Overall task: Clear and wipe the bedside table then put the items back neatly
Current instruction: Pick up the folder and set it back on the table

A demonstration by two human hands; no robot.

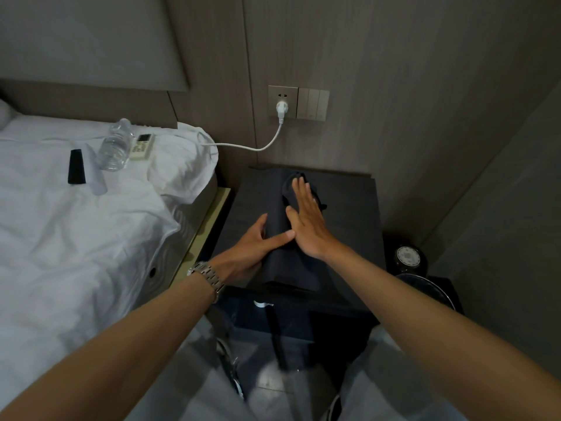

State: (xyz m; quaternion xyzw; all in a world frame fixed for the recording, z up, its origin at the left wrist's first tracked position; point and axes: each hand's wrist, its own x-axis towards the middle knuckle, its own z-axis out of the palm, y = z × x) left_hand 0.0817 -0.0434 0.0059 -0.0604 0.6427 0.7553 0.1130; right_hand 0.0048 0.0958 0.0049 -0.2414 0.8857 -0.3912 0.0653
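Note:
A dark cloth [288, 256] lies in a long folded strip on the dark bedside table [349, 208]. My right hand [306, 223] rests flat on the cloth, fingers straight and together. My left hand [252, 247], a metal watch on its wrist, grips the cloth's left edge with thumb and fingers. On the white bed [76, 238] to the left lie a plastic water bottle [117, 145], a white remote control [142, 146], a black tapered object [76, 171] and a pale flat object [96, 174].
A white cable [243, 145] runs from the wall socket [282, 101] down to the pillow beside the table. A dark round bin [425, 287] and a round lidded object [408, 256] stand right of the table. Wall panels close in behind and to the right.

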